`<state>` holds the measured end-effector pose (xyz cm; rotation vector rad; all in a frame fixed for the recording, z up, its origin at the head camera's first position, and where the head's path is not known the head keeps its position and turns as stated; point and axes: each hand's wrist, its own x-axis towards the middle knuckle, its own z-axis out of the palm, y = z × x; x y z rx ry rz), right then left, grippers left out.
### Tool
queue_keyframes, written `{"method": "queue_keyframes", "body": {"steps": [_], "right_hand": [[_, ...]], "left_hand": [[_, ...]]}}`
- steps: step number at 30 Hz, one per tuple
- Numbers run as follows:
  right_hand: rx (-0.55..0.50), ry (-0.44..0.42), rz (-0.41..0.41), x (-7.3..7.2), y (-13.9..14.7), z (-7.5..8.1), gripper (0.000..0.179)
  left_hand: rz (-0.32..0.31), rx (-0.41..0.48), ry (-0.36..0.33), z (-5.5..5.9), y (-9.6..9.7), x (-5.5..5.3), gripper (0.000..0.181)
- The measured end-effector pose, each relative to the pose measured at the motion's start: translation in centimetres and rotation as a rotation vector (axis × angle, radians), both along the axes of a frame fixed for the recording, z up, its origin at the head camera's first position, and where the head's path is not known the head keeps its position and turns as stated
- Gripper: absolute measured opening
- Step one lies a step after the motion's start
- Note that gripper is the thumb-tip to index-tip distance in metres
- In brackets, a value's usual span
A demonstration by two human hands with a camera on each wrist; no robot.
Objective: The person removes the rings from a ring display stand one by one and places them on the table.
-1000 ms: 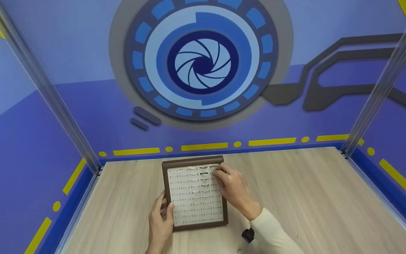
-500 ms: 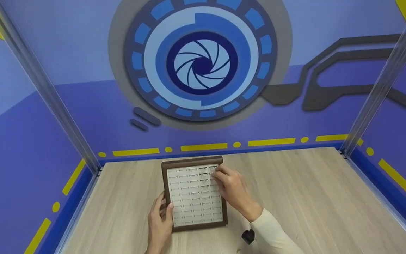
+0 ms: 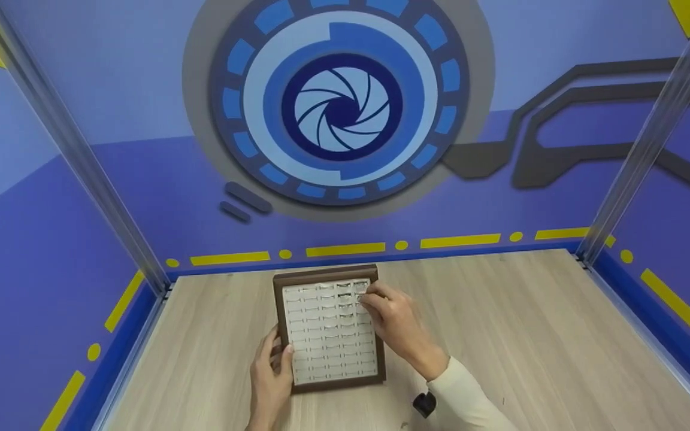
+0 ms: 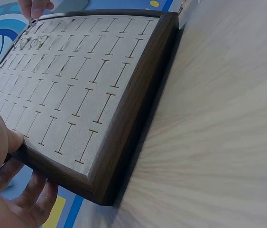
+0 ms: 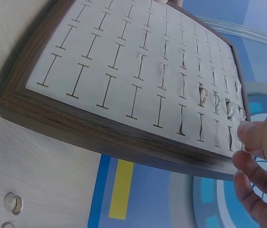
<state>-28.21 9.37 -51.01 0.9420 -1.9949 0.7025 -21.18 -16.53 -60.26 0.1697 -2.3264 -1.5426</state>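
A ring display tray [image 3: 330, 359] with a dark wooden frame and a pale slotted pad stands tilted on the table. My left hand [image 3: 271, 374] grips its left edge, thumb on the front and fingers behind, as the left wrist view shows. Several silvery rings [image 5: 203, 95] sit in slots near the upper right of the pad. My right hand [image 3: 399, 320] is at the upper right corner, thumb and fingertips pinching a small silvery ring [image 4: 32, 22] right at the pad. The fingers partly cover that ring and the slots beside it.
Two loose rings, one a silver ring [image 5: 13, 203], lie on the wooden table [image 3: 530, 335] near the tray. A black device [image 3: 424, 404] sits by the right sleeve [image 3: 468, 392]. Blue printed panels [image 3: 141, 197] and metal posts enclose the table behind and at both sides.
My right fingertips have drawn back slightly to the right, so more of the top right corner slot shows. My left hand and the tray stay where they were.
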Motion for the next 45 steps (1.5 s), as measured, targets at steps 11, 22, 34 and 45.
{"method": "queue_keyframes", "body": {"steps": [11,22,34,45], "right_hand": [[0.010,-0.076,0.054,1.2,0.6,0.3,0.022],[0.041,-0.270,0.043,2.3,2.3,-0.4,0.018],[0.088,-0.272,-0.032,2.8,4.2,-2.0,0.020],[0.117,-0.362,-0.093,3.5,5.9,-3.4,0.025]], "left_hand": [[0.005,-0.001,0.030,-0.1,-0.1,-0.2,0.053],[0.003,0.008,0.028,0.0,0.0,-0.3,0.053],[0.000,-0.010,0.021,0.1,0.0,-0.1,0.053],[-0.010,-0.006,-0.007,0.1,0.1,0.1,0.055]]}}
